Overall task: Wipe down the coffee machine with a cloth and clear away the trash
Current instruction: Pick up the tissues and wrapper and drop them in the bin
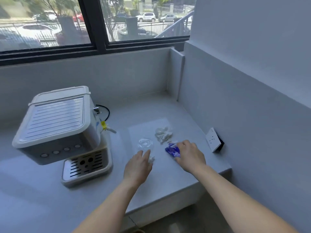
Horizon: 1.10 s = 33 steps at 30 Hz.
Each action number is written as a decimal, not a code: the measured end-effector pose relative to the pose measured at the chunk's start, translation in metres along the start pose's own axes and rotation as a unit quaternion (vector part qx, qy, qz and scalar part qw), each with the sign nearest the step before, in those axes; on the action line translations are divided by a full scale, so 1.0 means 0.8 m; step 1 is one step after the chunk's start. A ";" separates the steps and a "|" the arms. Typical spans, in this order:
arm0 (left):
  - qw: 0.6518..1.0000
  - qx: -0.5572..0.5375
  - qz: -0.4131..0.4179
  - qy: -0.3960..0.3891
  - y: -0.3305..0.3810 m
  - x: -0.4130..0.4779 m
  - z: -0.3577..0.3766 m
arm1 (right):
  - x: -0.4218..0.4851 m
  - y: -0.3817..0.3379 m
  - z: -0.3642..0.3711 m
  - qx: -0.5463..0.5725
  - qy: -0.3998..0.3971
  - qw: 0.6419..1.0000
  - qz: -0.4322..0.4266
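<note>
The white coffee machine (57,128) stood at the left of the grey surface (168,179), its front partly hidden. Near its right, the right hand (190,155) closed its grip on a crumpled blue wrapper (172,150). The left hand (138,167), fingers loosely spread, touched a small white scrap (151,159), hard to identify.

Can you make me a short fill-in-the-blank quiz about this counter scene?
1. The right hand grips a crumpled ____ plastic wrapper.
2. The white coffee machine stands to the ____ of both hands.
3. The crumpled white tissue lies on the grey ____.

Missing words: blue; left; countertop
</note>
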<state>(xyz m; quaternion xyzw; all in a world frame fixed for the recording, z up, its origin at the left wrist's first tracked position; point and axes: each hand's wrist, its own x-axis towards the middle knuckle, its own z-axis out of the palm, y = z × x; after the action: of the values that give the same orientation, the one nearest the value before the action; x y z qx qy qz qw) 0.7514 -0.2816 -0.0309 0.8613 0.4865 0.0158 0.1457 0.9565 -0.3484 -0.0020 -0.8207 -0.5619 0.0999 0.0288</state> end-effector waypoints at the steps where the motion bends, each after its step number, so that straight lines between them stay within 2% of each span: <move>1: 1.000 -0.002 -0.006 -0.002 0.004 0.007 0.008 | 0.010 0.007 0.004 -0.005 -0.009 1.000 -0.001; 8: 0.998 0.046 -0.035 -0.010 0.005 0.030 0.035 | 0.040 0.027 0.036 -0.047 -0.068 0.996 -0.025; 13: 0.998 0.025 -0.049 -0.002 0.000 0.012 0.030 | 0.031 0.029 0.044 -0.030 -0.047 0.998 -0.037; 18: 0.994 -0.022 -0.076 0.072 -0.016 -0.039 0.020 | 0.011 0.006 0.040 0.006 -0.002 0.997 -0.082; 23: 0.986 -0.051 -0.089 0.128 -0.037 -0.100 0.016 | -0.022 -0.037 0.036 0.052 0.008 0.989 -0.137; 33: 0.981 -0.081 -0.083 0.155 -0.094 -0.219 0.016 | -0.127 -0.121 0.062 0.091 0.015 0.983 -0.160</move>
<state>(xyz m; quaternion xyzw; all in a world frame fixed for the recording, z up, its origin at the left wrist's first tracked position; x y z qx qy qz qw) 0.5986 -0.3954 -0.0433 0.7902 0.5703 0.1760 0.1392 0.8231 -0.4102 -0.0220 -0.7157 -0.6738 0.1326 0.1270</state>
